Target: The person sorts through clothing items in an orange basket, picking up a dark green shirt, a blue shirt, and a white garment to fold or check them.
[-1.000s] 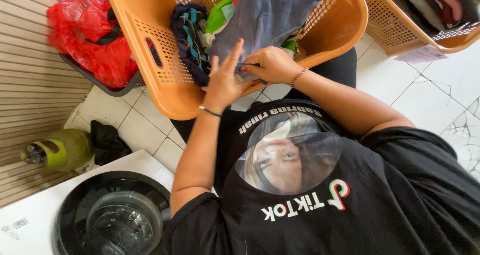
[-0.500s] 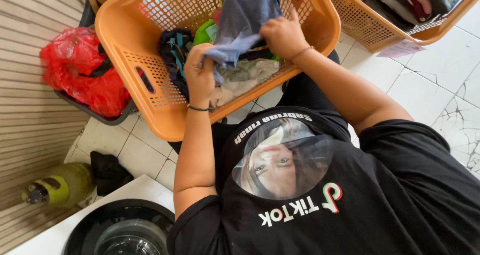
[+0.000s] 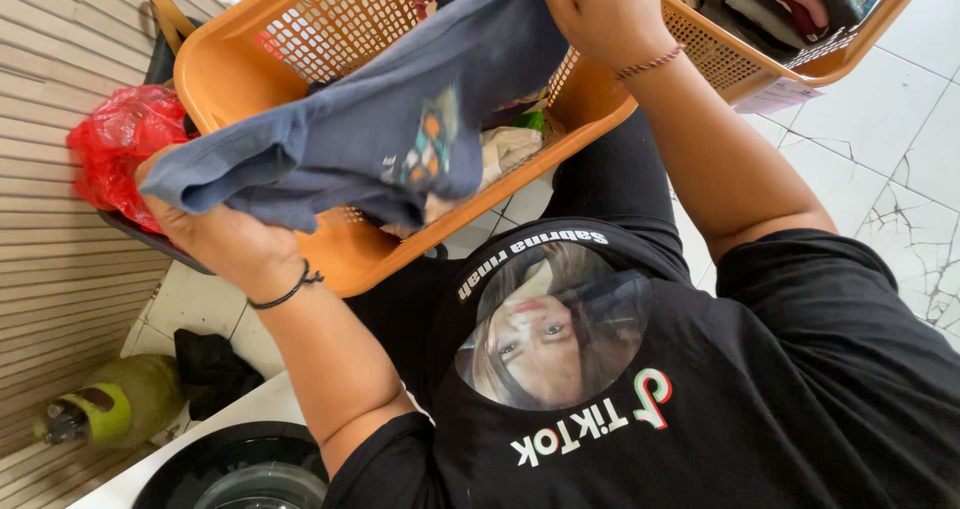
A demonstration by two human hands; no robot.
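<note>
Tiled floor; grey-blue garment [image 3: 370, 139] hides basket [image 3: 330, 19] contents.

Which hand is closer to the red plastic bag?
Left. The left hand grips the blue shirt right beside the red plastic bag; the right hand grips it far across the orange basket.

- the right hand [image 3: 600, 9] is cut off by the top edge, so its fingertips do not show.
- the left hand [image 3: 225, 239] has its fingers hidden under the blue-grey garment [image 3: 370, 129].
- the garment covers most of the orange basket [image 3: 340, 19] and its contents.
- the second basket [image 3: 800, 39] is cut off at the top-right corner.
- the washer lid [image 3: 240, 474] runs off the bottom edge.
</note>
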